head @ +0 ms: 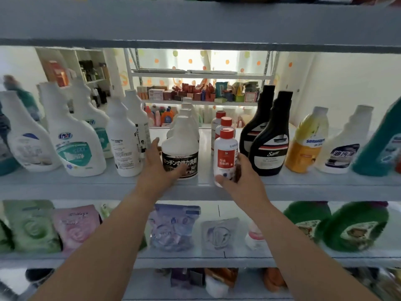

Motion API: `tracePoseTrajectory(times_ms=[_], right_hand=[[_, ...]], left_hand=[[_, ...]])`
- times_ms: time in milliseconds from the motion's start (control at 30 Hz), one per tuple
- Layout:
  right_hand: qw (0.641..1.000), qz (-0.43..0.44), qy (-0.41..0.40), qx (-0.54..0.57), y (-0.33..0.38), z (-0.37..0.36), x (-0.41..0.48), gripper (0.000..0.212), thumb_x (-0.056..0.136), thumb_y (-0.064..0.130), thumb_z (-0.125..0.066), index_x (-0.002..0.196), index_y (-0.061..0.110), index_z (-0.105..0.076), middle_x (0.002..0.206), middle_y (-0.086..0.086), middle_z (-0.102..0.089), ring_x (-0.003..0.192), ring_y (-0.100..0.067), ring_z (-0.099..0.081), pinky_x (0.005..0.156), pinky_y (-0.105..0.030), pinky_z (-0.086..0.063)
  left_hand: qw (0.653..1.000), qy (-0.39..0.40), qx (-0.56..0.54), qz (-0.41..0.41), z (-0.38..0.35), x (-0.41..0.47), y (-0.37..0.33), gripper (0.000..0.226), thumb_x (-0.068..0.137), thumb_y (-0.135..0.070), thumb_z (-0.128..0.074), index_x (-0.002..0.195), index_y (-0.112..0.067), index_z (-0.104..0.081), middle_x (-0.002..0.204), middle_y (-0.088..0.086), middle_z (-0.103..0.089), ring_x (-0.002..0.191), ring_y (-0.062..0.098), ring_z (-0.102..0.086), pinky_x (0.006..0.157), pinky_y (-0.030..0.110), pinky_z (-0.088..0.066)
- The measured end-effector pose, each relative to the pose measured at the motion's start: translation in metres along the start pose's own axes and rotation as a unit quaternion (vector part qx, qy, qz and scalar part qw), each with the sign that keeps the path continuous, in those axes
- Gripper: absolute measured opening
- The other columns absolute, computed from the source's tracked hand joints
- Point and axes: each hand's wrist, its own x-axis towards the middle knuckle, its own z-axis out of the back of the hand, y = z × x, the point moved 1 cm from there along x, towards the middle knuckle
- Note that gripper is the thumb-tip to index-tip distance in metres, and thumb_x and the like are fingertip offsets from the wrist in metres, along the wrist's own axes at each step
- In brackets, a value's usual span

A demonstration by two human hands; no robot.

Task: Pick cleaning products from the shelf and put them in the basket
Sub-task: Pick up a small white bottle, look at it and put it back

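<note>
Picking step: my left hand (161, 168) grasps the black-label bottle (180, 146), my right hand (239, 178) the red-capped bottle (225, 156), both at the shelf's (314, 183) near edge; next I must lift them out.

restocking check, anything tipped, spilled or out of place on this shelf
Nothing stands out. Bottles on the middle shelf stand in rows, none fallen, no spill. Leaning at the edges looks like lens distortion. The left hand grips the black-label bottle, the right hand the red-capped bottle.
</note>
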Motion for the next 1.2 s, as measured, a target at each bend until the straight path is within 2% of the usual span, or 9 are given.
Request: tracePoseTrajectory(times_ms=[100,200,267,433,567,700,900,1067,1200], right_hand=[[0.993,-0.003,0.078,0.090,0.001,0.021,-0.024,0.062,0.084,0.033,-0.084,0.128,0.056,-0.047,0.119,0.028,-0.067,0.105,0.013,-0.063,0.084,-0.010,-0.046],[0.964,-0.032,0.169,0.205,-0.008,0.036,-0.050,0.059,0.079,0.032,-0.083,0.117,0.068,-0.056,0.123,0.021,-0.071,0.113,-0.002,-0.068,0.088,-0.025,-0.057],[0.938,-0.056,0.210,0.269,-0.019,0.040,-0.067,0.057,0.071,0.032,-0.078,0.115,0.065,-0.062,0.125,0.013,-0.072,0.116,-0.011,-0.069,0.088,-0.031,-0.059],[0.896,-0.112,0.218,0.371,-0.057,0.043,-0.095,0.063,0.065,0.018,-0.060,0.124,0.039,-0.063,0.120,-0.001,-0.074,0.120,-0.039,-0.062,0.105,-0.062,-0.049],[0.839,-0.160,0.218,0.473,-0.075,0.050,-0.107,0.070,0.061,0.002,-0.046,0.127,0.023,-0.058,0.109,-0.004,-0.077,0.103,-0.027,-0.073,0.083,-0.040,-0.060],[0.768,-0.193,0.248,0.558,-0.081,0.055,-0.120,0.069,0.066,0.000,-0.049,0.131,0.022,-0.059,0.117,-0.011,-0.076,0.104,-0.031,-0.075,0.075,-0.042,-0.063],[0.865,-0.164,0.203,0.428,-0.083,0.055,-0.129,0.058,0.097,-0.001,-0.043,0.133,0.040,-0.063,0.131,-0.003,-0.070,0.120,-0.025,-0.068,0.091,-0.041,-0.061],[0.929,-0.075,0.184,0.311,-0.069,0.049,-0.139,0.052,0.087,0.025,-0.070,0.132,0.049,-0.060,0.114,0.002,-0.074,0.112,-0.021,-0.070,0.091,-0.041,-0.061],[0.934,-0.068,0.135,0.324,-0.052,0.032,-0.144,0.043,0.089,0.020,-0.062,0.122,0.047,-0.068,0.094,0.006,-0.070,0.099,-0.019,-0.069,0.091,-0.040,-0.061]], left_hand=[[0.992,-0.087,-0.065,-0.062,-0.007,-0.057,-0.020,0.062,0.088,-0.028,-0.075,0.138,-0.032,-0.040,0.129,-0.001,-0.046,0.112,0.016,-0.052,0.098,0.047,-0.053],[0.985,0.025,-0.164,-0.050,-0.031,-0.121,-0.058,0.038,0.086,-0.041,-0.064,0.118,-0.056,-0.049,0.111,-0.020,-0.059,0.104,0.007,-0.062,0.079,0.026,-0.059],[0.970,0.093,-0.223,0.000,-0.052,-0.150,-0.077,0.031,0.086,-0.041,-0.066,0.114,-0.048,-0.058,0.108,-0.019,-0.067,0.104,0.008,-0.067,0.074,0.025,-0.061],[0.973,0.066,-0.210,0.071,-0.083,-0.186,-0.094,0.033,0.083,-0.028,-0.078,0.110,-0.030,-0.058,0.105,-0.011,-0.068,0.104,0.012,-0.066,0.087,0.045,-0.060],[0.974,0.070,-0.198,0.088,-0.097,-0.205,-0.099,0.042,0.072,-0.034,-0.082,0.105,-0.028,-0.058,0.099,-0.013,-0.065,0.098,0.009,-0.065,0.089,0.042,-0.058],[0.969,0.084,-0.207,0.107,-0.102,-0.215,-0.098,0.052,0.063,-0.041,-0.082,0.106,-0.023,-0.058,0.106,0.002,-0.067,0.105,0.021,-0.066,0.092,0.048,-0.058],[0.940,0.060,-0.266,0.205,-0.101,-0.217,-0.087,0.025,0.095,-0.010,-0.061,0.108,-0.032,-0.063,0.109,-0.002,-0.074,0.103,0.027,-0.072,0.087,0.058,-0.060],[0.908,0.105,-0.319,0.249,-0.090,-0.223,-0.077,0.042,0.084,-0.043,-0.077,0.122,-0.032,-0.065,0.115,-0.001,-0.075,0.107,0.024,-0.073,0.090,0.049,-0.061],[0.824,0.098,-0.453,0.325,-0.073,-0.221,-0.068,0.031,0.099,-0.030,-0.054,0.126,-0.021,-0.066,0.115,0.014,-0.075,0.103,0.031,-0.074,0.076,0.046,-0.062]])
